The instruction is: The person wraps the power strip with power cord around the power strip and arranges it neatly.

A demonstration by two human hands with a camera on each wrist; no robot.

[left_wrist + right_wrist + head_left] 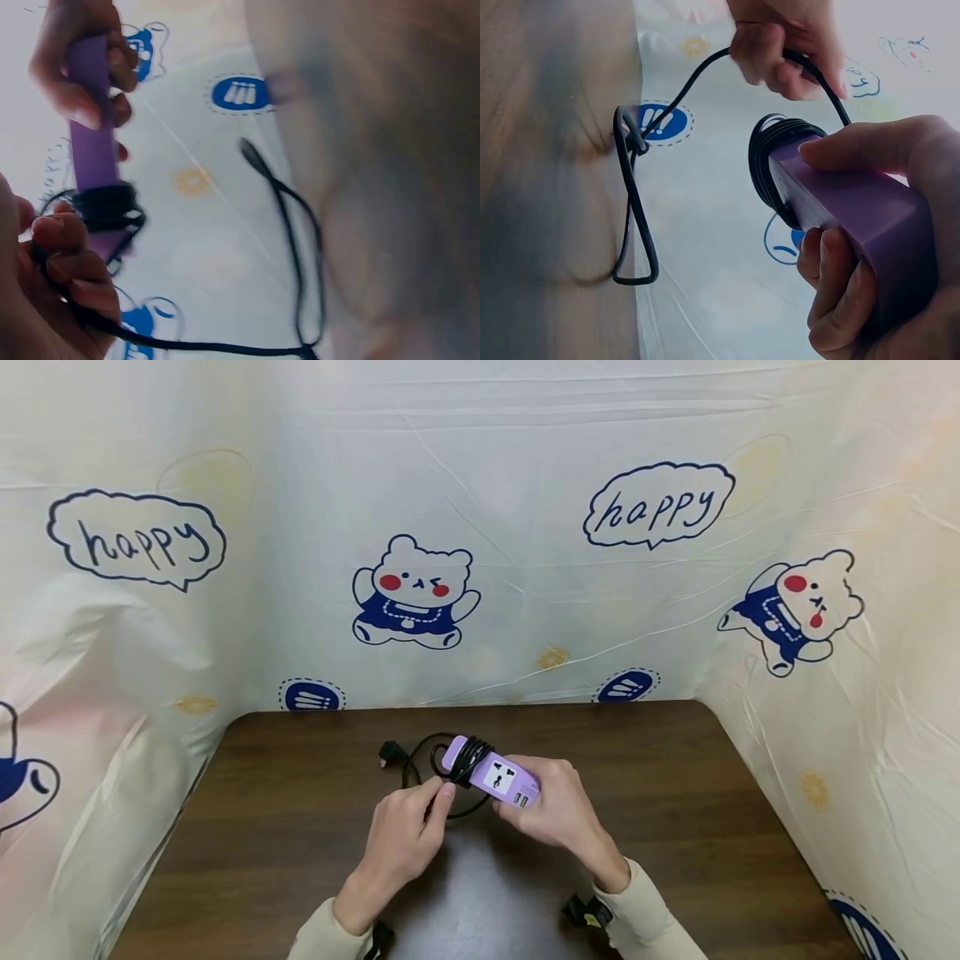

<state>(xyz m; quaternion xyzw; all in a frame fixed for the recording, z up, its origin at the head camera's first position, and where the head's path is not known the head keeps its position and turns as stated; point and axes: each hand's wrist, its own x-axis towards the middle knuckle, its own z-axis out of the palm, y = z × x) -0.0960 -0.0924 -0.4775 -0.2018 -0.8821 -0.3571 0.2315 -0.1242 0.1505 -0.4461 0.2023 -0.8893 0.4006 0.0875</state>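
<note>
A purple power strip [516, 782] with a white socket and USB ports is gripped at its near end by my right hand [552, 803]. Black cord [470, 761] is wound in several turns round its far end. My left hand [407, 830] pinches the cord close to those turns; in the right wrist view the cord [819, 79] runs through the fingers of the left hand [784, 52]. A loose loop of cord [627, 217] hangs below, crossing over itself. The black plug [392, 754] is left of the strip in the head view.
Under the hands is a dark brown wooden table [300, 760]. A pale sheet [525, 610] printed with cartoon bears and "happy" bubbles hangs behind and at both sides. Small black devices [587, 912] are at the wrists, by the cream sleeves [647, 902].
</note>
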